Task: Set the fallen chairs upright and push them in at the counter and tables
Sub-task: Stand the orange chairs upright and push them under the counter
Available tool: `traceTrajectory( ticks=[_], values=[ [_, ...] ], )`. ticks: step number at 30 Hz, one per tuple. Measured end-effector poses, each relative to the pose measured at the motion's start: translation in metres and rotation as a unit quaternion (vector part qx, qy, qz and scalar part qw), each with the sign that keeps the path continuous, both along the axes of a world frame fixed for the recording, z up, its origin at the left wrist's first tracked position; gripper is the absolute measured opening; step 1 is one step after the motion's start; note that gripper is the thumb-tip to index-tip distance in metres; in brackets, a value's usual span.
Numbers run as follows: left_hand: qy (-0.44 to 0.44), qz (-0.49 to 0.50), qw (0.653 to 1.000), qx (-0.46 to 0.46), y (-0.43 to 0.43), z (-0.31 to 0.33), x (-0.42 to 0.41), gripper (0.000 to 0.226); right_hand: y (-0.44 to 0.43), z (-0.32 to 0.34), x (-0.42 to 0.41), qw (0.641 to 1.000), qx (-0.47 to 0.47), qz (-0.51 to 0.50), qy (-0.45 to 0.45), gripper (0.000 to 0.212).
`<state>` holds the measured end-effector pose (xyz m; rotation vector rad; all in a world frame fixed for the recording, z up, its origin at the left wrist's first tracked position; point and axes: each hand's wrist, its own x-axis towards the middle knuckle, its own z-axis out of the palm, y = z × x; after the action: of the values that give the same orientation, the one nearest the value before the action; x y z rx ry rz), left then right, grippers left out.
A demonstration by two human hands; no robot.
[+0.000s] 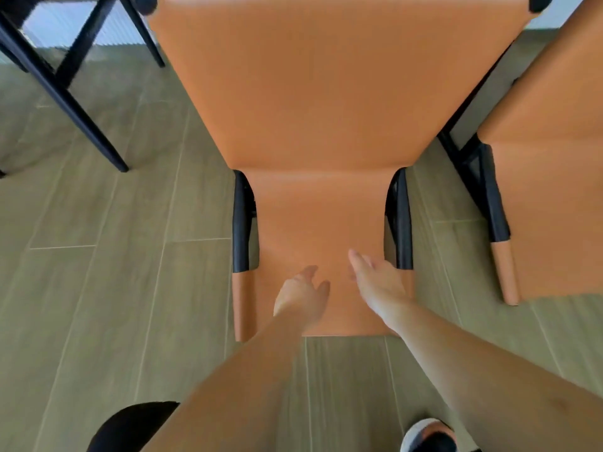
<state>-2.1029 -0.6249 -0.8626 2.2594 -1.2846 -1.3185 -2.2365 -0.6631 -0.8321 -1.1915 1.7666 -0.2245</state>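
Observation:
An orange chair (326, 109) with a black frame lies on its back on the floor in front of me, its backrest nearest my feet and its seat toward the top of the view. Both my hands reach over the top end of the backrest. My left hand (303, 296) has loosely curled fingers and holds nothing. My right hand (378, 282) has its fingers extended above the orange surface, near the right black frame post (403, 220). Whether either hand touches the chair I cannot tell.
A second orange chair (551, 177) lies close on the right. Black legs of another chair or table (65, 83) stand at the upper left. Grey-green floor planks (98, 288) surround the chairs. My shoe (427, 435) is at the bottom right.

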Motion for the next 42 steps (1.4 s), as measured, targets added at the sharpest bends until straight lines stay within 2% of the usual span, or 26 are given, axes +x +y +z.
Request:
traceTrajectory(
  ticks=[2,4,5,7,9,12,15,17,23,26,30,34,38,42],
  values=[
    [-0.021,-0.045,0.999,-0.010,0.002,-0.041,-0.002,0.049,-0.001,-0.038,-0.001,0.999,-0.025,0.036,0.013,0.046],
    [-0.067,-0.131,0.989,-0.020,0.005,-0.078,0.000,0.049,-0.001,-0.076,0.001,0.997,-0.048,0.064,0.005,0.039],
    [-0.106,-0.187,0.976,-0.028,0.007,-0.093,0.003,0.050,0.000,-0.092,0.002,0.996,-0.054,0.072,0.001,0.036],
    [-0.195,-0.298,0.933,-0.056,0.013,-0.120,0.007,0.051,0.004,-0.122,0.004,0.994,-0.058,0.086,0.014,0.044],
    [-0.242,-0.346,0.902,-0.085,0.017,-0.142,0.012,0.059,0.009,-0.147,0.005,0.985,-0.074,0.140,0.070,0.053],
    [-0.275,-0.371,0.881,-0.106,0.025,-0.173,0.012,0.083,0.023,-0.179,0.006,0.951,-0.124,0.240,0.151,0.061],
    [-0.307,-0.394,0.859,-0.113,0.031,-0.196,0.011,0.108,0.037,-0.202,0.003,0.914,-0.149,0.328,0.187,0.072],
    [-0.306,-0.399,0.855,-0.124,0.034,-0.206,0.012,0.114,0.045,-0.212,0.001,0.897,-0.152,0.364,0.200,0.080],
    [-0.308,-0.380,0.862,-0.135,0.034,-0.222,0.012,0.112,0.052,-0.234,-0.001,0.858,-0.182,0.416,0.240,0.109],
    [-0.321,-0.384,0.855,-0.138,0.034,-0.225,0.012,0.111,0.052,-0.243,-0.004,0.833,-0.203,0.437,0.271,0.114],
    [-0.332,-0.412,0.836,-0.142,0.035,-0.223,0.010,0.107,0.052,-0.248,-0.011,0.804,-0.218,0.468,0.295,0.115],
    [-0.327,-0.440,0.820,-0.165,0.035,-0.223,0.008,0.092,0.055,-0.250,-0.020,0.787,-0.232,0.486,0.301,0.107],
    [-0.321,-0.479,0.805,-0.143,0.040,-0.224,0.002,0.097,0.056,-0.252,-0.024,0.770,-0.237,0.498,0.322,0.100],
    [-0.300,-0.499,0.803,-0.130,0.045,-0.226,-0.001,0.089,0.060,-0.255,-0.023,0.778,-0.201,0.475,0.357,0.100]
  ],
)
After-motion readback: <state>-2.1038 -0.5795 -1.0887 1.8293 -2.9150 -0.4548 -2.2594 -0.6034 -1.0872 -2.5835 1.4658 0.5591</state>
